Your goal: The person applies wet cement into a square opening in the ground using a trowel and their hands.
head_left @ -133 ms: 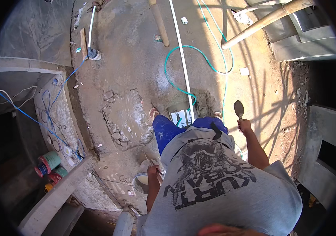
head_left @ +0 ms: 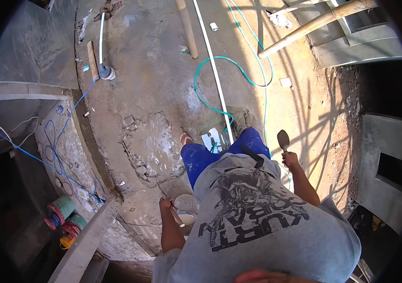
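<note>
My right hand [head_left: 289, 159] is closed round the handle of a trowel [head_left: 283, 140], its dark rounded blade pointing forward, away from my body. On the left, my left hand [head_left: 166, 203] grips a long thin tool [head_left: 178, 217] with a pale, wood-coloured end; its kind cannot be made out. Beside that hand stands a round bucket [head_left: 186, 203] with pale contents, partly covered by the tool and my shirt. Neither tool touches the floor that I can see. My blue-clad legs stand astride a white pipe [head_left: 216, 70].
A teal hose [head_left: 196, 85] loops ahead of me. Broken concrete [head_left: 139, 162] edges a rough floor patch at left. Bamboo poles [head_left: 314, 28] slant in at the right. A blue cable [head_left: 81, 96] runs along the left wall, near paint cans [head_left: 63, 206].
My left hand has swung outward to the left with its tool, away from my body. My right knee has come forward, hiding that foot. The trowel stays in my right hand.
</note>
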{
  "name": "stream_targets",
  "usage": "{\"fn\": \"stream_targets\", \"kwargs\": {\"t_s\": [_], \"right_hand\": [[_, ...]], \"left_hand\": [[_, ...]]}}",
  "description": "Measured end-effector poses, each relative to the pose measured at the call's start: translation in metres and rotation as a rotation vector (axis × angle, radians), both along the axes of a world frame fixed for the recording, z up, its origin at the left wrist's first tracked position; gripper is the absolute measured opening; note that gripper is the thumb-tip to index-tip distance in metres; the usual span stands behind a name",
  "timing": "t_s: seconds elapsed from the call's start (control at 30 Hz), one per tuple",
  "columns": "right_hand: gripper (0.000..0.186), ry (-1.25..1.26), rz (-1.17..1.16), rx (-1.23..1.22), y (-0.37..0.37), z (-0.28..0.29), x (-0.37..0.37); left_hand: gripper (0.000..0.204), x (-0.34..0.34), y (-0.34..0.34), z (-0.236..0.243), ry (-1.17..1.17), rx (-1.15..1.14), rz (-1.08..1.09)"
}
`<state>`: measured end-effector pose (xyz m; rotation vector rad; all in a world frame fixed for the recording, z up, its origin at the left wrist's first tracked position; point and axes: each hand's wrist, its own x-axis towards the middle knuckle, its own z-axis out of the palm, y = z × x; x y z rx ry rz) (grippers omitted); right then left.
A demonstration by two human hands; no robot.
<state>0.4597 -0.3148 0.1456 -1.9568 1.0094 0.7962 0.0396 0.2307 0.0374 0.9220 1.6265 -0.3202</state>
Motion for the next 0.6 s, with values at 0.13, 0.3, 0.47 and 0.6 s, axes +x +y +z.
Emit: {"fn": "stream_targets", "kwargs": {"t_s": [0.13, 0.3, 0.47, 0.6], "right_hand": [[0.016, 0.075, -0.038, -0.105, 0.035, 0.026, -0.061], [0.018, 0.126, -0.116, -0.094, 0.07, 0.034, -0.088], [0.023, 0.119, -0.072, -0.148, 0.088, 0.015, -0.083], [0.023, 0.094, -0.091, -0.093, 0.125, -0.005, -0.038]], "left_hand": [[0.039, 0.006, 0.165, 0.003, 0.014, 0.142, 0.001], [0.034, 0.083, 0.262, -0.02, -0.094, 0.177, 0.086], [0.036, 0.194, 0.243, -0.017, -0.224, 0.055, 0.071], [0.043, 0.276, 0.21, 0.0, -0.211, 0.052, -0.103]]}}
